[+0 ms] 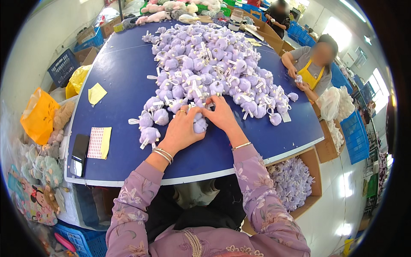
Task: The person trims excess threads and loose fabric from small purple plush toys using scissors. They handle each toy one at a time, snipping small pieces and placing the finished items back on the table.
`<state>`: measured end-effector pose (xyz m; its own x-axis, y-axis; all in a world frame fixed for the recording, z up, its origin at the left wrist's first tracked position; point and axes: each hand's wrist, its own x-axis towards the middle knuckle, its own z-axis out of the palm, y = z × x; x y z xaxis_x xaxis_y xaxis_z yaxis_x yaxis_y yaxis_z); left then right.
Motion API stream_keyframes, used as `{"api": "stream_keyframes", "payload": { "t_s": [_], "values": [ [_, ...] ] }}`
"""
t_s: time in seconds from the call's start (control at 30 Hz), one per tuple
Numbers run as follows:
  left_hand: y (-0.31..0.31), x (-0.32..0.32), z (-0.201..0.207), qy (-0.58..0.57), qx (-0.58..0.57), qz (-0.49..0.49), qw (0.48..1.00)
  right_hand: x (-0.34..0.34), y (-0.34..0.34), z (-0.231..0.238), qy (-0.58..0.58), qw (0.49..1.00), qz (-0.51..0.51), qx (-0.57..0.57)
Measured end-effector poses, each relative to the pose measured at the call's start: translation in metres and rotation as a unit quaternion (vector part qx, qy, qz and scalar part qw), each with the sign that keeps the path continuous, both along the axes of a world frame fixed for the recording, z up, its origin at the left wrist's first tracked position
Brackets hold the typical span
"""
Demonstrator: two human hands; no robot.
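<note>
At the near edge of a big pile of small purple plush toys (205,55), my two hands meet over one plush toy (200,125). My left hand (184,128) is closed around that toy from the left, its thumb and fingertips at the top. My right hand (220,115) pinches at the same upper part from the right; its fingertips hide the exact spot. White loops or tags stick out of many toys in the pile. Another plush toy (150,135) lies on the blue table (124,73), left of my left wrist.
A dark phone (79,155), a sticker sheet (96,142) and a yellow paper (96,94) lie on the left. Below the right table edge, a cardboard box (316,173) holds more purple toys. A co-worker in a yellow apron (311,75) handles a small piece at the far right.
</note>
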<state>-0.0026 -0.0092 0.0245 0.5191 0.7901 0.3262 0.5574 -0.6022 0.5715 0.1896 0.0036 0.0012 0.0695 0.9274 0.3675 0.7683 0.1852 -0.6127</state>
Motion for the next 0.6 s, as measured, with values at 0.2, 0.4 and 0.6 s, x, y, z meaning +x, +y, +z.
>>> {"api": "stream_keyframes", "payload": {
  "t_s": [0.2,0.4,0.6],
  "values": [
    [-0.003,-0.002,0.004,-0.016,-0.038,-0.022,0.999,0.002,0.005,-0.006,0.126,0.984,0.103,-0.078],
    [0.001,-0.006,0.000,-0.153,-0.167,-0.124,0.966,0.004,0.006,-0.005,0.165,0.968,0.151,-0.112],
    [0.002,-0.002,0.002,-0.268,-0.377,-0.160,0.872,-0.007,0.010,-0.021,0.255,0.957,0.112,-0.074]
  ]
}}
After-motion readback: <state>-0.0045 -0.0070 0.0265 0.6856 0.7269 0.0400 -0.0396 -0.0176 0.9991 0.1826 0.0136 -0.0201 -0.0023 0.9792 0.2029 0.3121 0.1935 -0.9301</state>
